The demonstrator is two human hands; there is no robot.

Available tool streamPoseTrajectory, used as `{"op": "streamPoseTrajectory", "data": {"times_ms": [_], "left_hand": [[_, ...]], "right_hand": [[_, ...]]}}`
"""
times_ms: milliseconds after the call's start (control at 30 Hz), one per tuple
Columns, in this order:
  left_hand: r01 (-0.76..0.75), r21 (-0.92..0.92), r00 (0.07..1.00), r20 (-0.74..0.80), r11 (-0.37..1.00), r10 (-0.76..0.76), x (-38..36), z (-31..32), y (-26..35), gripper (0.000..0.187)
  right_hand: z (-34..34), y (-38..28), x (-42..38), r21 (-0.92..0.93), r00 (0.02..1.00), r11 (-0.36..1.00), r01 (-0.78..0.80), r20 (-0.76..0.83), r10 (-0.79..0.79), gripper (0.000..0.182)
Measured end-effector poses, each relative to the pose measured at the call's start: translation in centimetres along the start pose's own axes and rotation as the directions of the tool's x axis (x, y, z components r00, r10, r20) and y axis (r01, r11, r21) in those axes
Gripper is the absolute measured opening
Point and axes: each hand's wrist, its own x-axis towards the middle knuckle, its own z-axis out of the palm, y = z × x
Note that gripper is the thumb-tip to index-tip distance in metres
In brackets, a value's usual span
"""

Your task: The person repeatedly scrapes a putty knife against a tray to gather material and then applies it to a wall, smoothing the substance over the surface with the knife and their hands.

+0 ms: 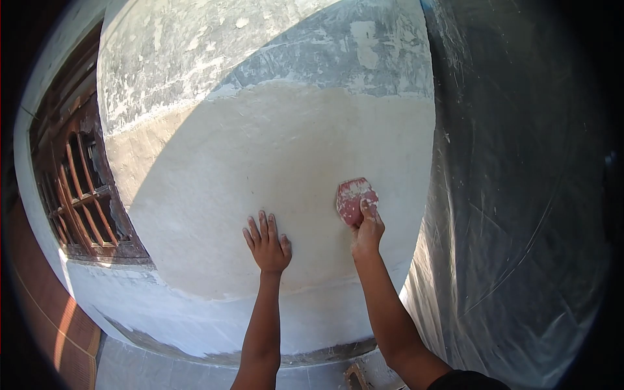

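Fingers spread, my left hand [268, 247] rests flat against the plastered wall [260, 156]. To its right and slightly higher, my right hand [368, 235] grips a red putty spreader [354, 195] by its lower edge, thumb on the near face. Whitish dried filler is smeared over the spreader, mostly on its upper part. Its face lies close to the wall; whether the edge touches cannot be made out. Around both hands the wall has a smooth beige coat, while grey, patchy plaster shows above it.
A brown wooden window with bars [88, 188] is set in the wall at left. Clear plastic sheeting [507, 227] hangs along the right side. Grey floor tiles [156, 367] run below the wall, with a small frame-like object [355, 377] at the bottom.
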Motion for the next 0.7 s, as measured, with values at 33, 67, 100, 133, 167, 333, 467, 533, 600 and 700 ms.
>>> {"op": "streamPoseTrajectory", "data": {"times_ms": [33, 67, 100, 133, 167, 333, 467, 533, 600, 700], "left_hand": [[-0.001, -0.004, 1.0, 0.003, 1.0, 0.001, -0.2, -0.1, 0.1, 0.062], [0.007, -0.001, 1.0, 0.008, 1.0, -0.007, -0.3, -0.1, 0.1, 0.062], [0.011, 0.003, 1.0, 0.006, 1.0, -0.011, -0.1, 0.0, 0.1, 0.061], [0.006, 0.004, 1.0, -0.004, 1.0, -0.006, 0.1, 0.2, 0.0, 0.061], [0.002, 0.0, 1.0, -0.015, 1.0, -0.002, 0.1, 0.2, 0.0, 0.061], [0.021, -0.007, 0.999, -0.04, 1.0, -0.022, 0.2, 0.0, 0.2, 0.055], [0.01, -0.007, 0.999, -0.036, 1.0, -0.011, 0.0, 0.1, 0.1, 0.058], [0.003, -0.008, 1.0, -0.007, 1.0, -0.003, -0.2, 0.0, -0.1, 0.06], [-0.009, -0.012, 1.0, -0.009, 1.0, 0.009, -0.2, 0.1, -0.2, 0.061], [-0.019, -0.013, 0.999, -0.025, 1.0, 0.019, -0.2, 0.2, -0.2, 0.06]], "right_hand": [[-1.8, 0.5, -0.9, 0.038, 0.999, 0.999, -0.03, -0.014, 0.031, 0.032], [-3.0, 0.7, -1.0, 0.078, 0.998, 0.995, -0.058, -0.025, 0.06, 0.033], [-3.0, 0.2, -1.0, 0.082, 0.998, 0.995, -0.053, -0.023, 0.055, 0.033], [-2.5, -0.8, -1.2, 0.044, 0.997, 0.996, 0.071, 0.024, -0.072, 0.032], [-2.0, -1.9, -1.7, 0.013, 0.978, 0.981, 0.194, 0.073, -0.194, 0.031], [8.8, -10.0, 2.6, -0.231, 0.459, 0.398, 0.888, 0.509, -0.728, 0.032], [14.6, -12.8, 5.3, -0.192, -0.09, -0.407, 0.893, 0.809, -0.58, 0.053], [14.6, -11.8, 6.4, -0.124, -0.119, -0.543, 0.831, 0.913, -0.39, 0.058], [12.9, -9.6, 7.8, -0.122, -0.09, -0.543, 0.831, 0.933, -0.348, 0.057], [9.4, -6.6, 8.4, -0.15, -0.026, -0.505, 0.85, 0.946, -0.324, 0.057]]}}
